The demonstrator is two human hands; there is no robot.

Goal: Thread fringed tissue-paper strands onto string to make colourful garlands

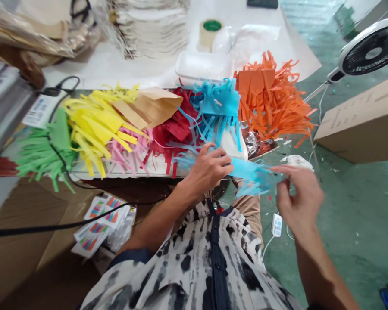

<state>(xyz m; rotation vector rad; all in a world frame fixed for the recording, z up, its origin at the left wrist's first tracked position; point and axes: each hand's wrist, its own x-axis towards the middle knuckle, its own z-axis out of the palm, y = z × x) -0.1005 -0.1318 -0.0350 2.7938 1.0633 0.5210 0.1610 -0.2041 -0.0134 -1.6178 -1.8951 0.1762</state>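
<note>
My left hand (210,168) is closed on a bunch of light blue fringed paper strips (250,174) just past the table's front edge. My right hand (299,196), a little blurred, pinches the loose right ends of the same blue strips. Behind my hands lies the blue fringe pile (218,107) on the table (129,172). Beside it sit piles of red fringe (176,127), pink fringe (126,153), yellow fringe (93,122), green fringe (42,153) and orange fringe (273,101).
A brown paper bag (153,105) rests on the piles. A tape roll (210,32) and white plastic tray (202,66) stand further back. A fan (370,47) and cardboard box (364,120) are on the green floor at right. Sticker packs (100,224) lie lower left.
</note>
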